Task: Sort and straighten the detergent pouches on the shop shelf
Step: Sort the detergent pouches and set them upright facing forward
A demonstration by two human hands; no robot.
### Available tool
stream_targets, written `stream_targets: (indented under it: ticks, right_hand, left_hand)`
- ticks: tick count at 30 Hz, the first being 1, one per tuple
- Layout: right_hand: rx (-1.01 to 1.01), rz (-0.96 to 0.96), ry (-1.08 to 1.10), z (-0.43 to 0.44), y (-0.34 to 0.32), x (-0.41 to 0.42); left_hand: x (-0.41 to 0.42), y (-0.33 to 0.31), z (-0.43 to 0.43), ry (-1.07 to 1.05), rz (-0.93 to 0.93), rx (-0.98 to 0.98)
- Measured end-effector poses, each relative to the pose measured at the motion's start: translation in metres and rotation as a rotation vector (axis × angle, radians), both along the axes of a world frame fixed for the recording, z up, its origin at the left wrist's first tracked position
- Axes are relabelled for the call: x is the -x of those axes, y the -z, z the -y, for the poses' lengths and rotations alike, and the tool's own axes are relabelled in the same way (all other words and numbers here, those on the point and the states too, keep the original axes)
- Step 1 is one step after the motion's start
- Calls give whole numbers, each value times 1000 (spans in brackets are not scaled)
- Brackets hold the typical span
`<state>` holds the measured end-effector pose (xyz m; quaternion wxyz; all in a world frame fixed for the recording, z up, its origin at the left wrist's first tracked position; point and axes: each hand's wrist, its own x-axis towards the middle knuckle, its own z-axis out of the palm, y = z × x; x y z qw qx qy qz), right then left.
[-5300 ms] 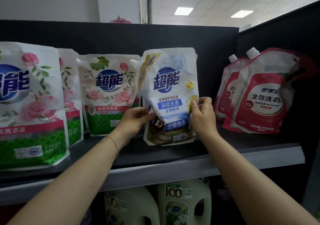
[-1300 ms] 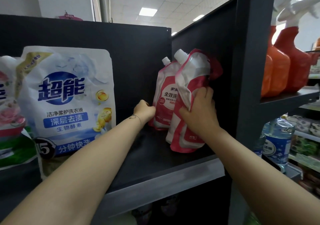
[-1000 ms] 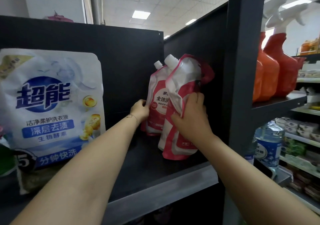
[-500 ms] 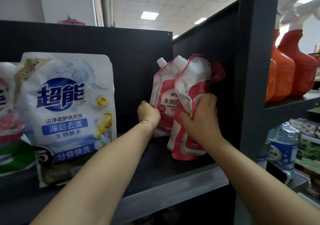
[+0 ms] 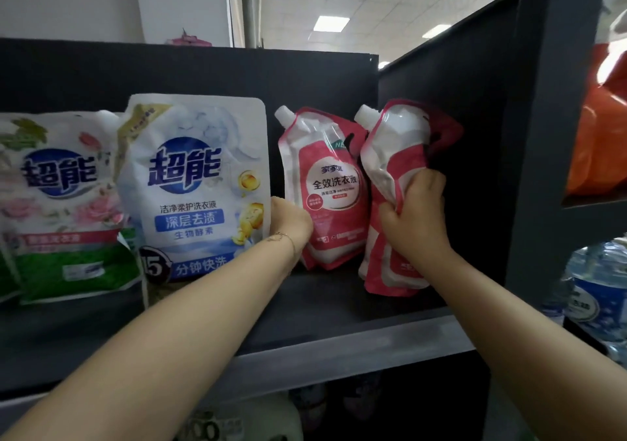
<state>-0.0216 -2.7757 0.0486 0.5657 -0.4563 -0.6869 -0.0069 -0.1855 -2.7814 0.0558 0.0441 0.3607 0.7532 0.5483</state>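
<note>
Red pouches (image 5: 327,189), one in each hand's grip (image 5: 415,223).

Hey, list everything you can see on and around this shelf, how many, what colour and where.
left red pouch: one, red and white, white cap, mid-shelf.
right red pouch: one, same colours, right of it, nearer the front.
blue pouch: one, white and blue, left of the left red pouch.
floral pouch: at least one, white, pink and green, far left.
shelf: one, dark, grey front edge.
orange bottle: count unclear, blurred, next shelf, right.
water bottle: one, blue label, lower right.
left hand: one, holds the left red pouch's lower left edge.
right hand: one, grips the right red pouch's middle.
</note>
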Motion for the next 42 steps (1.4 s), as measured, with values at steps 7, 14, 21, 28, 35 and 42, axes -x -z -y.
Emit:
stream_targets:
  ticks: [7, 14, 21, 28, 35, 42]
  right_hand:
    - [-8, -141, -52, 6, -4, 28]
    - [-72, -231, -106, 14, -1, 52]
    - [-49, -149, -125, 18, -4, 42]
    - [-52, 48, -67, 18, -1, 21]
    - [-105, -7, -329, 10, 16, -7]
    - [326, -131, -296, 4, 26, -25]
  left_hand:
    - [-11, 0, 14, 47, -47, -3]
    - [-8, 19, 22, 205, 16, 113]
    - [-10, 23, 26, 640, -204, 195]
    - [-55, 2, 30, 868, 570, -132]
    - [-46, 19, 13, 590, -11, -28]
    - [-42, 9, 29, 719, 176, -88]
